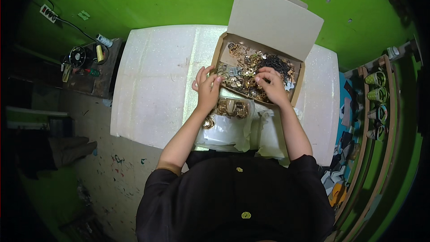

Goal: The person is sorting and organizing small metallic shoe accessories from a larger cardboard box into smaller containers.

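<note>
An open cardboard box point(217, 47) sits on the table, its lid tipped back toward the wall. Inside lie many small gold-coloured metal pieces point(237, 49), with a heap of black chain point(280, 66) at the right. My right hand point(274, 88) reaches over the box's front edge into the pieces. Its thumb and fingers are drawn together, and whatever they pinch is too small to make out. At the box's left front corner is my left hand point(208, 90), fingers apart. Just in front of the box, a clear plastic bag point(228, 127) has gold-coloured buckles point(233, 107) on it or in it.
Pale plastic wrapping point(272, 130) lies right of the bag on the glittery white table point(152, 80). A small side table point(96, 83) at the left bears thread spools point(104, 40). A wooden rack with shoes point(377, 94) stands at the right. Another person's legs point(74, 150) show far left.
</note>
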`<state>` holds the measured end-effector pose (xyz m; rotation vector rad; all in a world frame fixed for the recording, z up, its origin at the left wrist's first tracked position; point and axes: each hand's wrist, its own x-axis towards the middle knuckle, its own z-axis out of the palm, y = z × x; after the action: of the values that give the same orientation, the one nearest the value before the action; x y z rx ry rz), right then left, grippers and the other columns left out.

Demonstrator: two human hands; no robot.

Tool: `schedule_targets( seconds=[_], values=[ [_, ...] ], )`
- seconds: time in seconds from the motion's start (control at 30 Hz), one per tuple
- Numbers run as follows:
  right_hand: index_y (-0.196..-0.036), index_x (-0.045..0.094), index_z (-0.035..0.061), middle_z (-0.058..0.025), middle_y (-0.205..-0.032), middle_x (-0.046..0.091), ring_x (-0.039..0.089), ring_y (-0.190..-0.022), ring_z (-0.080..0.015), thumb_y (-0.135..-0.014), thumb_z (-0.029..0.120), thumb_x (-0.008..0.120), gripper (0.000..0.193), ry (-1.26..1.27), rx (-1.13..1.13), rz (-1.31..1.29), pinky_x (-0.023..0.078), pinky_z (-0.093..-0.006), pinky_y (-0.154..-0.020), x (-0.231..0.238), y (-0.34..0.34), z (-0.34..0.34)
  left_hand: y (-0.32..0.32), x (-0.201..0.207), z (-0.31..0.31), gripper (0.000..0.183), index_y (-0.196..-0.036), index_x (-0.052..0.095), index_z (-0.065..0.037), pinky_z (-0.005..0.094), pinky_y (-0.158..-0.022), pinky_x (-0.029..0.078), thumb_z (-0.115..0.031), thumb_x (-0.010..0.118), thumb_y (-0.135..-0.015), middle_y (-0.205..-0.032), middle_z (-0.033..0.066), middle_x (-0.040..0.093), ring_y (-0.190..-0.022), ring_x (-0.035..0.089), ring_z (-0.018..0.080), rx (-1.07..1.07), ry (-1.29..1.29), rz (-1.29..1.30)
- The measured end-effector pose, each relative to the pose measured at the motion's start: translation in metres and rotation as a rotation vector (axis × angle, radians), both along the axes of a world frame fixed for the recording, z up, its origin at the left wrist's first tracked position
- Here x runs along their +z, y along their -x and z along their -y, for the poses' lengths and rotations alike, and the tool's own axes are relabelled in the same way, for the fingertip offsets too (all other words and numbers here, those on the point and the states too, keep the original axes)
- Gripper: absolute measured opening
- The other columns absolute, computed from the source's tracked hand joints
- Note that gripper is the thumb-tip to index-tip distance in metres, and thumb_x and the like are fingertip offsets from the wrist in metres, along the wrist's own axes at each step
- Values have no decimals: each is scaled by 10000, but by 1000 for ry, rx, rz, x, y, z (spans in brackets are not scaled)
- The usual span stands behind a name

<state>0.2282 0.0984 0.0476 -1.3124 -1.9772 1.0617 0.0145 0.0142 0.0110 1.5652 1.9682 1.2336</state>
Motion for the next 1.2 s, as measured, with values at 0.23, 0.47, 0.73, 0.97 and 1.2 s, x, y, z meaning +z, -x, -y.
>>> schedule_targets(
  seconds=[0.23,0.47,0.73,0.97,1.2],
  values=[
    [-809,697,151,-25,-1237,503,263,-1311,-290,-787,220,637,94,-73,19,222,76,-586,-1000,-7,-4,77,-6,1,63,243,-836,638,-114,587,-998,5,-230,444,-924,-1382,121,358,-1327,181,333,34,120,-24],
    [-803,716,146,-28,-1280,482,215,-1338,-329,-765,193,650,90,-253,35,401,36,-674,-969,-30,7,96,-13,-4,89,230,-837,642,-119,587,-997,10,-226,453,-915,-1370,122,369,-1321,194,331,46,106,-27],
    [-819,708,165,-26,-1291,478,263,-1316,-313,-755,187,658,84,-540,85,593,79,-656,-969,-52,9,81,-25,-5,93,204,-843,648,-119,578,-987,48,-230,484,-894,-1358,126,383,-1305,234,327,0,65,-56],
    [-899,688,187,-35,-1229,505,329,-1253,-286,-756,196,635,152,-606,-121,357,94,-585,-982,-31,3,97,-34,-11,91,184,-862,665,-117,560,-988,54,-240,529,-872,-1337,134,408,-1294,252,328,-17,20,-68],
    [-1143,606,234,-66,-1304,423,263,-1284,-317,-669,320,730,498,-370,82,222,89,-585,-990,-13,-7,129,-44,-12,87,189,-848,683,-118,529,-1003,61,-259,556,-860,-1340,128,420,-1287,262,327,-172,42,-102]
  ],
)
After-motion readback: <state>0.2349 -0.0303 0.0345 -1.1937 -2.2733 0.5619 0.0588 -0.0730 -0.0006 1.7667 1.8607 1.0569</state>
